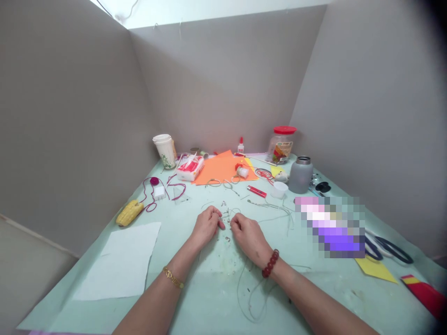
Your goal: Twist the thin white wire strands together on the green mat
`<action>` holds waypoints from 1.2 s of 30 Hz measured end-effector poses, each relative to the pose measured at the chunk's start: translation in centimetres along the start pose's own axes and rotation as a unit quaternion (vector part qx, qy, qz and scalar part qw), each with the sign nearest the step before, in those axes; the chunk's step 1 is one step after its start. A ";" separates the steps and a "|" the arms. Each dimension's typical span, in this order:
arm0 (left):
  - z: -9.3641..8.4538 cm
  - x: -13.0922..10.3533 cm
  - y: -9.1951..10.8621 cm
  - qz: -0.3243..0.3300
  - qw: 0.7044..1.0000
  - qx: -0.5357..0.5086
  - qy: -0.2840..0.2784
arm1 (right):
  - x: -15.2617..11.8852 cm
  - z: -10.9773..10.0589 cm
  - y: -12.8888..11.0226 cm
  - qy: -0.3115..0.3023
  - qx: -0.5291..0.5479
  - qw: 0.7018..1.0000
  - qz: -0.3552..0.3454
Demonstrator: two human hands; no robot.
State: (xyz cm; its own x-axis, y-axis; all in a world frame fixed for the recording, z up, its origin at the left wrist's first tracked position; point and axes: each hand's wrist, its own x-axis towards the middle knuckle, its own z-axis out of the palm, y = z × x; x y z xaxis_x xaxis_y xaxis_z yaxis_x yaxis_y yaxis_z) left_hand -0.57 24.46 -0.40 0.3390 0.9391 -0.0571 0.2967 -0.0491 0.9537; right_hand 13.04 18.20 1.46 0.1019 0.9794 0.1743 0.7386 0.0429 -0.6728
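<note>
My left hand (208, 225) and my right hand (248, 233) face each other over the middle of the table, a small gap between their fingertips. Both are closed in a pinch on thin green cord (239, 286), though the fingers hide most of what they grip. A slack loop of it lies under my right wrist, and a short bit shows by my left wrist. In and around the gap are tiny dark and silvery pieces (227, 239), too small to name. Beyond my right hand lies a bundle of green cords (270, 205).
Past my hands are a red lighter (256, 191), a small white cup (280, 190), orange paper (220, 171) and a tissue pack (190, 168). A grey bottle (301, 175) stands to the right. White paper (120, 263) and a yellow corn cob (130, 213) lie left. Grey partitions surround the table.
</note>
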 end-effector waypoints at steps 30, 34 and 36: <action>-0.9 0.1 0.5 -0.058 0.984 -0.112 -0.128 | 1.5 2.3 -0.1 0.059 0.111 0.990 0.058; -0.8 0.0 0.8 -0.067 0.982 -0.120 -0.126 | 1.6 2.2 -0.3 0.056 0.115 0.989 0.071; -0.8 0.0 1.0 -0.075 0.982 -0.121 -0.123 | 1.6 2.3 -0.3 0.057 0.116 0.988 0.079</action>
State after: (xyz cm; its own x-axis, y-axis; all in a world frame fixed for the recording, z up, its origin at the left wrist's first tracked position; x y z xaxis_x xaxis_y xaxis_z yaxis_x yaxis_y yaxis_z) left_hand -0.99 24.66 0.75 0.5218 0.8178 -0.2427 0.1488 0.1929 0.9699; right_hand 11.48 20.22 0.31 0.2869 0.9498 0.1248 0.5358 -0.0511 -0.8428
